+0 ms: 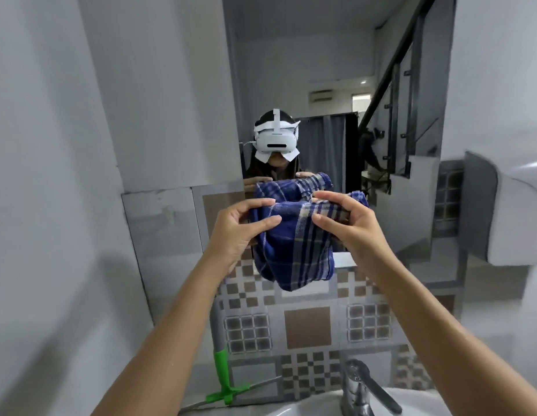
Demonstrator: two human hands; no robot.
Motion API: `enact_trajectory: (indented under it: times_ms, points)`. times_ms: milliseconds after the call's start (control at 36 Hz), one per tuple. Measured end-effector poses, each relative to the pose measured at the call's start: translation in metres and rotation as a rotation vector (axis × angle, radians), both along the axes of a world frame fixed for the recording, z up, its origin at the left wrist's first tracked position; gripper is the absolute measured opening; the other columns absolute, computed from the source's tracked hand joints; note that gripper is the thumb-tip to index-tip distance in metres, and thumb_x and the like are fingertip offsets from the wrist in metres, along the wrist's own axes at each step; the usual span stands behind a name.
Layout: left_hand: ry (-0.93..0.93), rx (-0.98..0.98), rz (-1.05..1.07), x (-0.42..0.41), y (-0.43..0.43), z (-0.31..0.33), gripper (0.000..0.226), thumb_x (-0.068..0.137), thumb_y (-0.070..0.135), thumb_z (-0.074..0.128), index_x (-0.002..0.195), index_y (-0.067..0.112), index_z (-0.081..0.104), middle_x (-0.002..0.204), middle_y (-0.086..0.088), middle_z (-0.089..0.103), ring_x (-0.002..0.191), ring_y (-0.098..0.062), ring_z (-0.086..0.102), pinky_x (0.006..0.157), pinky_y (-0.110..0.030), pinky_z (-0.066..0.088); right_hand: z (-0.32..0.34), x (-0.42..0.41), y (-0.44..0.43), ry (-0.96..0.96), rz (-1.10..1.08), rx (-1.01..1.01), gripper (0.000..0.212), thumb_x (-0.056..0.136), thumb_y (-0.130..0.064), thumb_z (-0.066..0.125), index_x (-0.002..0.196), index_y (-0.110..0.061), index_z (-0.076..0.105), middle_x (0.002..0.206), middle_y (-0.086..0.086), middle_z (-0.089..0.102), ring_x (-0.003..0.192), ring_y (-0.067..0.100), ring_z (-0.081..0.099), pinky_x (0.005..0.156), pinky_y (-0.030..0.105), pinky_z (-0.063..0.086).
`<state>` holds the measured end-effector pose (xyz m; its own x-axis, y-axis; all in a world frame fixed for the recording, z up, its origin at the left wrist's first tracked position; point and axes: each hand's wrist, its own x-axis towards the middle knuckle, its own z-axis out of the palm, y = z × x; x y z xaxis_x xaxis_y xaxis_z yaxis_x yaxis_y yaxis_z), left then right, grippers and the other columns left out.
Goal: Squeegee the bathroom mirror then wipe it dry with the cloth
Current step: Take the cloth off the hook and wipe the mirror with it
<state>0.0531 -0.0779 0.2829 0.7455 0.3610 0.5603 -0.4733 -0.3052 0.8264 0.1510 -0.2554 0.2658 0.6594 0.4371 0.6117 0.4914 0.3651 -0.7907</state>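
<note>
Both hands, left hand (240, 226) and right hand (348, 223), pinch the bunched cloth (294, 244) with their fingers before the mirror (336, 70); wiping with it bunched risks streaks, or dropping it into the sink (306, 408).

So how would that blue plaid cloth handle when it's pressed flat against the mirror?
Probably floppy: the blue plaid cloth sags in folds below both hands. It looks light, since the left hand and right hand hold it with fingers alone. It should conform to the mirror but may bunch.
</note>
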Motion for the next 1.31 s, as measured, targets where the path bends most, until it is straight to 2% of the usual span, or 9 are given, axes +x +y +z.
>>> enact_trajectory:
  times_ms: [250,389,500,611,722,889,1083,1194,1306]
  points:
    - [-0.308,0.222,0.124,0.059,-0.009,0.112,0.023,0.083,0.011,0.068,0.102,0.024,0.068,0.107,0.006,0.069,0.1,-0.006,0.064,0.092,-0.028,0.052,0.128,0.048,-0.006,-0.23,-0.138,0.064,0.029,0.081,-0.009,0.07,0.109,-0.017,0.066,0.098,0.002,0.071,0.086,0.007,0.068,0.069,0.015,0.053]
    - [-0.291,0.534,0.216,0.094,0.004,0.179,0.034,0.09,0.03,0.06,0.123,0.035,0.056,0.126,0.011,0.055,0.12,-0.006,0.049,0.105,-0.036,0.041,0.198,0.08,0.007,-0.323,-0.193,0.137,0.029,0.082,-0.01,0.069,0.11,-0.013,0.065,0.095,0.005,0.07,0.086,0.014,0.067,0.074,0.021,0.056]
    - [-0.322,0.705,0.347,0.115,0.013,0.211,0.043,0.089,0.03,0.06,0.131,0.03,0.05,0.13,0.003,0.044,0.124,-0.01,0.042,0.103,-0.022,0.033,0.233,0.107,0.023,-0.383,-0.247,0.16,0.028,0.082,-0.014,0.07,0.108,-0.023,0.065,0.094,-0.001,0.069,0.088,0.014,0.067,0.079,0.026,0.056]
    - [-0.414,0.872,0.571,0.134,0.02,0.221,0.047,0.09,0.03,0.059,0.135,0.025,0.047,0.118,-0.003,0.043,0.119,-0.021,0.042,0.103,-0.034,0.037,0.242,0.122,0.035,-0.411,-0.29,0.198,0.026,0.082,-0.017,0.07,0.105,-0.026,0.065,0.091,-0.004,0.069,0.088,0.012,0.066,0.079,0.026,0.056]
    - [-0.438,0.955,0.686,0.141,0.024,0.22,0.049,0.092,0.035,0.054,0.138,0.027,0.042,0.117,-0.006,0.041,0.116,-0.024,0.04,0.097,-0.029,0.034,0.241,0.125,0.032,-0.45,-0.303,0.197,0.029,0.081,-0.018,0.071,0.109,-0.022,0.064,0.096,-0.001,0.069,0.089,0.009,0.065,0.071,0.014,0.053]
    - [-0.404,1.02,0.746,0.143,0.023,0.22,0.051,0.094,0.039,0.049,0.142,0.028,0.035,0.125,-0.009,0.037,0.116,-0.025,0.037,0.094,-0.031,0.034,0.221,0.115,0.01,-0.471,-0.45,0.179,0.034,0.078,-0.023,0.074,0.109,-0.027,0.062,0.09,-0.003,0.071,0.082,0.008,0.069,0.075,0.025,0.057]
    - [-0.372,0.977,0.662,0.138,0.018,0.223,0.05,0.096,0.032,0.047,0.143,0.025,0.033,0.13,-0.009,0.033,0.122,-0.024,0.03,0.1,-0.028,0.024,0.197,0.077,-0.004,-0.505,-0.86,0.444,0.014,0.085,-0.015,0.066,0.099,-0.015,0.068,0.08,-0.005,0.07,0.069,-0.003,0.063,0.066,0.002,0.046]
    - [-0.343,0.956,0.646,0.136,0.016,0.226,0.05,0.095,0.029,0.049,0.142,0.025,0.034,0.128,-0.008,0.034,0.122,-0.025,0.03,0.104,-0.03,0.022,0.198,0.053,0.034,-0.592,-0.661,0.478,0.021,0.09,-0.011,0.059,0.109,-0.006,0.066,0.096,-0.003,0.07,0.086,0.002,0.066,0.079,0.011,0.052]
    - [-0.359,0.986,0.561,0.129,0.027,0.23,0.05,0.094,0.03,0.05,0.142,0.025,0.035,0.128,-0.005,0.037,0.125,-0.022,0.033,0.104,-0.032,0.028,0.207,0.061,0.071,-0.389,-0.41,0.219,0.042,0.098,-0.021,0.042,0.141,-0.02,0.039,0.097,-0.01,0.063,0.092,0.01,0.058,0.076,0.009,0.043]
